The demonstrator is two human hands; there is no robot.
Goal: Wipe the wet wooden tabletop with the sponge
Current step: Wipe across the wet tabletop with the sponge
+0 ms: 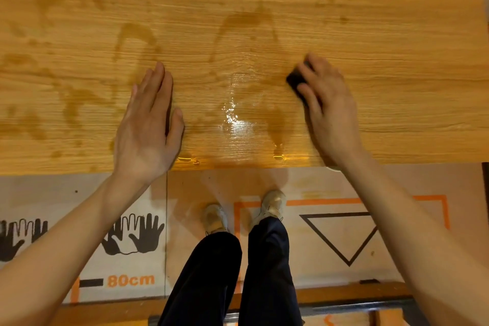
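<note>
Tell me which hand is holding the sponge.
The right hand: its fingers curl over the dark sponge on the tabletop. The left hand lies flat on the wood, holding nothing.

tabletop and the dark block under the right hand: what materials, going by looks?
Tabletop: wood or wood-look laminate, cannot tell which. Straight printed-looking grain, smooth semi-gloss finish; the puddle beads and glares rather than soaking in, so the surface looks sealed.

Sponge: black, matte, no shine, probably soft foam. Mostly hidden by the right hand gripping it, so texture is unclear.
</note>
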